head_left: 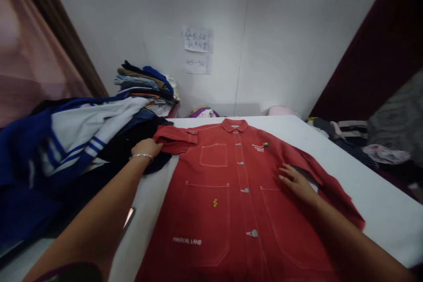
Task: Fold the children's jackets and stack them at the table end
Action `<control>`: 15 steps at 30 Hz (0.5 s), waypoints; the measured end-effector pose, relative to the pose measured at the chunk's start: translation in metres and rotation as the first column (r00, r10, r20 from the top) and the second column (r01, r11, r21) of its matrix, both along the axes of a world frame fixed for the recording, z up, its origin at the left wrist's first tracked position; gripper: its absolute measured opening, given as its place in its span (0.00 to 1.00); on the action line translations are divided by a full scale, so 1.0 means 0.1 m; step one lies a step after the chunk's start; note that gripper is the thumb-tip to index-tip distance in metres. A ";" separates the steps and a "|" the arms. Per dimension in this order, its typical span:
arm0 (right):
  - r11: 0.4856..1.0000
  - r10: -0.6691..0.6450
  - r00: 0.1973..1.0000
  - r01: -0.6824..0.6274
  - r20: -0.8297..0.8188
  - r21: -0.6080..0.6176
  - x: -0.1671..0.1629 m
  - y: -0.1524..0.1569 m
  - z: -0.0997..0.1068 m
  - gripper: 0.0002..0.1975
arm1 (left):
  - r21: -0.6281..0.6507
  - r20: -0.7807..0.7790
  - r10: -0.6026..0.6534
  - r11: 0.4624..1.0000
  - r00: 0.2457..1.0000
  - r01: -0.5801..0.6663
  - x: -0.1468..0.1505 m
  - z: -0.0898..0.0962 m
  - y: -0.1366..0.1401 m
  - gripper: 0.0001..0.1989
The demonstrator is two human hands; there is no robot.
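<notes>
A red button-up shirt (214, 172) with white stitching, chest and hip pockets and metal buttons lies front side up, its collar pointing to the wall. My left hand (147, 147), with a bracelet at the wrist, is closed on the end of the sleeve at the left, which is folded. My right hand (297, 183) rests on the shirt's front below the chest embroidery, fingers spread and holding nothing. The other sleeve stretches out to the right, bent downward. The shirt's lower hem is out of frame.
The shirt lies on a white table (370, 194). To the left is a heap of blue and white clothes (89, 128), with a folded clothing stack (145, 81) behind it. A phone-like object (128, 218) lies near my left forearm. More clothes (357, 141) lie beyond the table's right edge. Paper signs (198, 50) hang on the wall.
</notes>
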State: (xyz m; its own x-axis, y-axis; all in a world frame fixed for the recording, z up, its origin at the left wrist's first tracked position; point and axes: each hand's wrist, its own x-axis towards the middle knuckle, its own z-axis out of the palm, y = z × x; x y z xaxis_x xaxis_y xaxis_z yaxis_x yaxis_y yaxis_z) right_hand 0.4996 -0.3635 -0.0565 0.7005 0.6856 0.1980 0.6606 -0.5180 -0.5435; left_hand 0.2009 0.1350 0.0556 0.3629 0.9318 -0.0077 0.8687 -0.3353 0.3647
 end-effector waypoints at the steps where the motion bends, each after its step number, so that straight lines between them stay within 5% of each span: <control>1: 0.997 -0.044 0.999 0.042 0.020 0.060 0.06 -0.05 0.08 0.23 | 0.052 -0.072 -0.084 0.995 0.994 0.088 0.02 0.00 -0.09 0.17; 4: 0.978 -0.168 0.979 0.151 0.115 0.141 0.24 -0.28 0.28 0.23 | 0.117 -0.154 -0.324 0.932 0.933 0.343 0.10 -0.14 -0.49 0.21; 6: 0.959 -0.264 0.950 0.241 0.166 0.147 0.35 -0.50 0.37 0.23 | 0.144 -0.123 -0.503 0.844 0.855 0.517 0.16 -0.33 -0.77 0.21; 9: 0.870 -0.493 0.850 0.482 0.185 0.104 0.52 -0.84 0.43 0.26 | 0.194 -0.105 -0.664 0.716 0.740 0.670 0.23 -0.69 -1.06 0.23; 12: 0.749 -0.649 0.760 0.647 0.036 -0.141 0.65 -1.10 0.40 0.31 | 0.165 -0.166 -0.648 0.725 0.743 0.669 0.27 -0.98 -1.14 0.28; 15: 0.746 -0.640 0.761 0.584 -0.106 -0.320 0.71 -1.22 0.32 0.36 | 0.132 -0.221 -0.613 0.752 0.759 0.646 0.29 -1.13 -1.11 0.31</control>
